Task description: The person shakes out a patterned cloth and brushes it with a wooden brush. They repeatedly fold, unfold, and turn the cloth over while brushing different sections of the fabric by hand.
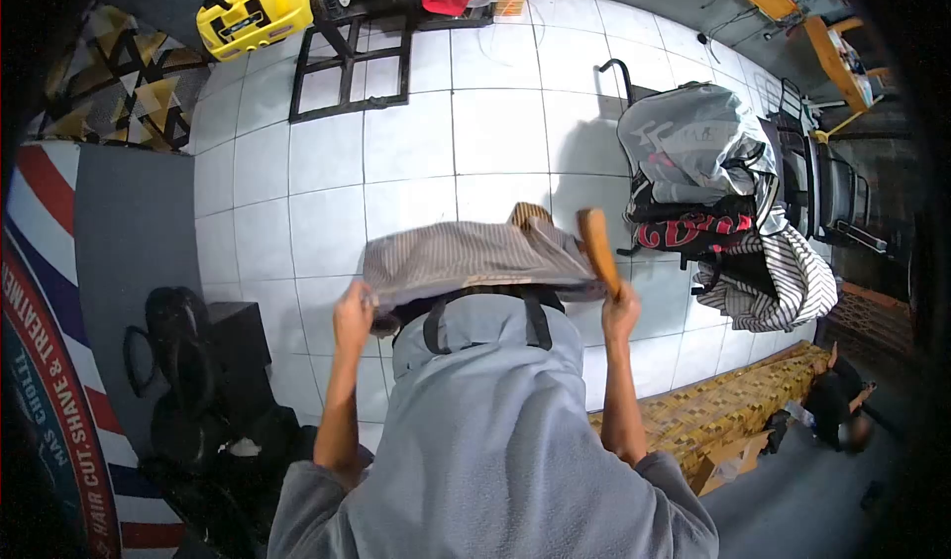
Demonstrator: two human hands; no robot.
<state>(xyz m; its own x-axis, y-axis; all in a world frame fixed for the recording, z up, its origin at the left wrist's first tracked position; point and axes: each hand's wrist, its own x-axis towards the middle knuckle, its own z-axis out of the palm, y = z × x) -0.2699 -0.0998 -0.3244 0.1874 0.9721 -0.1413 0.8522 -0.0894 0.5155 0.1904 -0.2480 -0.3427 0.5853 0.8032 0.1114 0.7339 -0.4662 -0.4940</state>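
Observation:
A striped grey-brown cloth (461, 252) hangs stretched in front of my waist, over the tiled floor. My left hand (354, 316) is closed on its left corner. On the other side my right hand (619, 311) is closed round the lower end of an orange-brown wooden piece (596, 242), which stands up at the cloth's right edge. Whether this hand also grips the cloth is hard to tell. A patterned brown bit (532, 214) shows at the cloth's top edge.
Clothes and a clear plastic cover (684, 128) lie over a rack at the right. A yellow toy car (263, 9) and a black metal frame (347, 69) are ahead. A black chair (183, 361) stands left. A person (840, 401) is at the lower right, by a patterned bench (708, 406).

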